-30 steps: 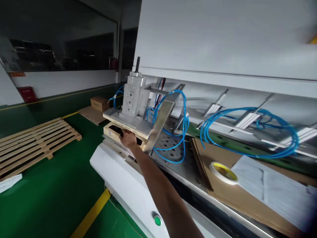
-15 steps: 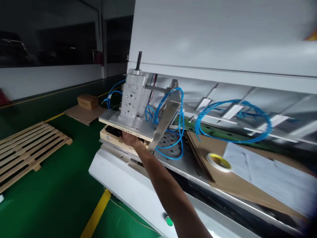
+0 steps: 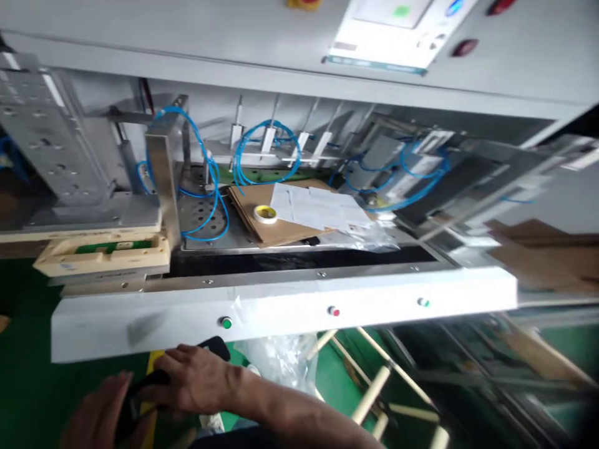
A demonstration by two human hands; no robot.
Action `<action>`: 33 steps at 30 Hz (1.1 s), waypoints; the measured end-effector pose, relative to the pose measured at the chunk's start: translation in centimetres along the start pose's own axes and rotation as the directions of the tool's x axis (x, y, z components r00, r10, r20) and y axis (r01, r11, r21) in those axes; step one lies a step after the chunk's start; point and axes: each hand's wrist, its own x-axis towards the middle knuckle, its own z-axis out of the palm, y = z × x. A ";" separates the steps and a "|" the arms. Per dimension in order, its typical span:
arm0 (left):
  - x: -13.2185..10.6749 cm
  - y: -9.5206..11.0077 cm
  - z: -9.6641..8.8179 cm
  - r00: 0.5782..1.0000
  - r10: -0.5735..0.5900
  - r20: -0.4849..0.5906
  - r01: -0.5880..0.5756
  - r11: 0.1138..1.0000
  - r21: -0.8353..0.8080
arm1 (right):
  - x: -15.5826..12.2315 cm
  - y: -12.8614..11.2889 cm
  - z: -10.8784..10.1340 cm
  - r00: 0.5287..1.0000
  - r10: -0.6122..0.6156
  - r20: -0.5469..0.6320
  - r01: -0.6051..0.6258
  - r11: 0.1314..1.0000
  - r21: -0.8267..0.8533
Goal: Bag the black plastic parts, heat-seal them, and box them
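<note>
At the lower left, below the machine's front edge, my right hand [image 3: 189, 377] is closed around a dark part [image 3: 154, 379]. A black rounded end [image 3: 216, 347] shows past its knuckles; whether it belongs to the same part I cannot tell. My left hand [image 3: 100, 408], blurred, grips the same dark part from the other side. Above them sits a cream fixture block [image 3: 60, 265] with a green area inside its recess. Over it hangs a grey press plate [image 3: 93, 215] on a metal slide unit.
A white sloped front panel [image 3: 281, 318] carries green and red buttons. On the machine bed lie cardboard [image 3: 281, 237], papers [image 3: 318, 209] and a tape roll [image 3: 266, 215]. Blue air hoses [image 3: 218, 206] loop nearby. Clear plastic [image 3: 285, 362] and a wooden frame [image 3: 372, 393] are below.
The view has swung right and down. My right hand has come out from between the press plate and fixture block with the dark part, and my left hand has come into view.
</note>
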 end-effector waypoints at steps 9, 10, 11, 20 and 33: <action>8.4 9.1 8.6 0.920 0.383 0.077 -0.385 0.923 0.013 | -16.9 -1.2 -3.2 0.563 0.593 -0.576 -0.640 0.753 0.150; 9.5 10.1 9.2 0.931 0.360 0.060 -0.362 0.932 0.032 | -18.7 -1.3 -2.7 0.424 0.659 -0.621 -0.744 0.644 0.175; 10.5 11.1 9.7 0.939 0.341 0.045 -0.343 0.938 0.053 | -20.5 -1.3 -2.2 0.331 0.697 -0.636 -0.819 0.547 0.172; 16.7 18.1 15.1 0.863 0.483 0.147 -0.489 0.872 0.003 | -28.3 2.9 1.6 0.450 0.704 -0.549 -0.833 0.552 0.025; 17.5 18.4 17.6 0.832 0.484 0.273 -0.483 0.872 -0.075 | -29.8 3.4 2.5 0.514 0.692 -0.507 -0.777 0.626 0.068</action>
